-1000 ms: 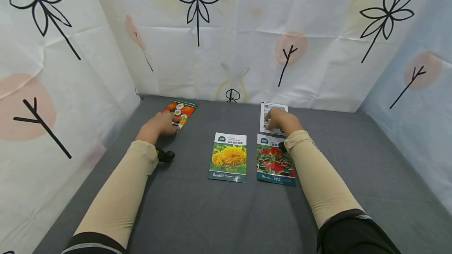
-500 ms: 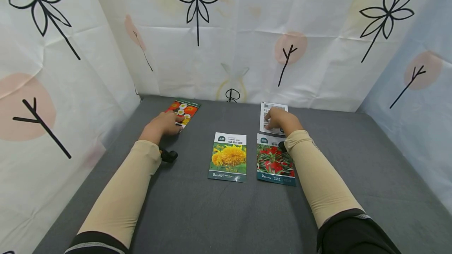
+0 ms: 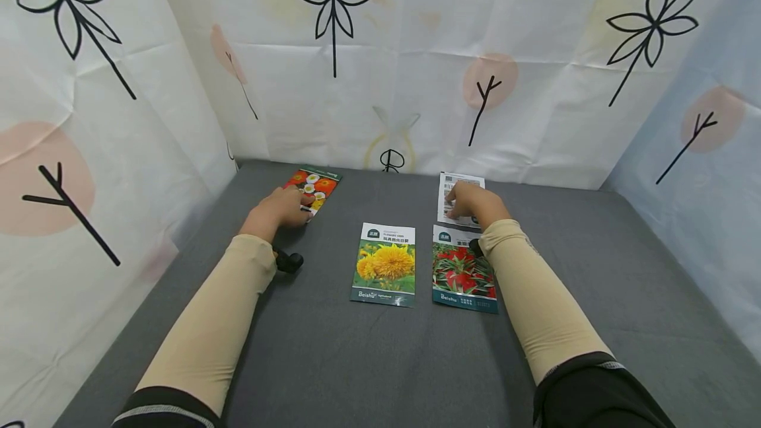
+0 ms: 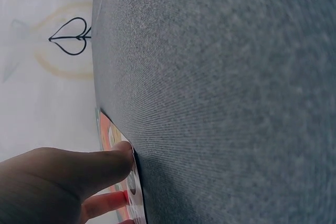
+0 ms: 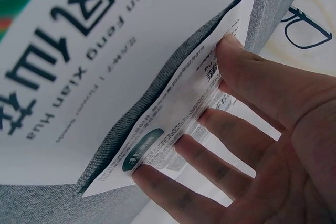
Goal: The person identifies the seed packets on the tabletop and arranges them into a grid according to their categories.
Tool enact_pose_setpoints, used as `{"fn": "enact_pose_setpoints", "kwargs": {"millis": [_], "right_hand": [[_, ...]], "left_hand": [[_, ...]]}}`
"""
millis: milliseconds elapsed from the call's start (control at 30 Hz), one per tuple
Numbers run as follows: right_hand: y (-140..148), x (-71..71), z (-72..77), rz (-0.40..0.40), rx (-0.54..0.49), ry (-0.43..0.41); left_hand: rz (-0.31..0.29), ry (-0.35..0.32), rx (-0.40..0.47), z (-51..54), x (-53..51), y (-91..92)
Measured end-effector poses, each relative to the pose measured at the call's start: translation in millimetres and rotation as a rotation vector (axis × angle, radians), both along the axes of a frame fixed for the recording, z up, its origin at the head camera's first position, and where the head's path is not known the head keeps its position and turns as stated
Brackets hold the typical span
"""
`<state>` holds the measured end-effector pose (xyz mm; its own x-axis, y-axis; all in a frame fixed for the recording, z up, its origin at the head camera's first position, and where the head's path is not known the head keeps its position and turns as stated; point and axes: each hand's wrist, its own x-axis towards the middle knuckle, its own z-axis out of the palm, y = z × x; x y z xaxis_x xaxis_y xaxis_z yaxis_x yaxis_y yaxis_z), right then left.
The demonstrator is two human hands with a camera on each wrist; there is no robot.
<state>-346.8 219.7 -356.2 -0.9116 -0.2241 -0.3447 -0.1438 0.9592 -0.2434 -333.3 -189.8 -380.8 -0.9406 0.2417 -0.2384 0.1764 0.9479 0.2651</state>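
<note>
My left hand (image 3: 279, 209) touches a seed packet with orange, white and yellow flowers (image 3: 321, 185) at the back left of the table. In the left wrist view, the thumb and fingertips (image 4: 124, 153) press on the packet's face near its edge. At the back right, my right hand (image 3: 477, 205) rests its spread fingertips on a white packet (image 5: 181, 93), printed side with small text and a barcode up. Just in front of it lies a seed packet with red flowers (image 3: 458, 269), partly under the right wrist. A yellow-flower seed packet (image 3: 383, 266) lies to its left.
A grey cloth covers the table (image 3: 368, 362). White fabric walls (image 3: 404, 98) with drawn flowers and trees stand behind and on both sides. A dark wrist device (image 3: 289, 261) sits beside the left wrist.
My left hand and the orange-flower packet have slid a little to the right along the table. The right hand and the other packets have stayed put.
</note>
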Motion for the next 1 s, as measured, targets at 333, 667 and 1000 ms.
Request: {"fn": "enact_pose_setpoints", "kwargs": {"millis": [333, 667, 1000], "right_hand": [[0.7, -0.8, -0.7, -0.001, 0.003, 0.002], [4.1, -8.6, -4.1, 0.017, -0.008, 0.001], [-1.6, 1.9, 1.3, 0.000, 0.004, 0.002]], "left_hand": [[0.000, -0.001, -0.009, 0.0, -1.3, 6.4], [-0.006, 0.013, -0.014, -4.9, -2.9, 10.4], [-0.005, 0.006, -0.004, -2.9, -0.4, 14.7]]}}
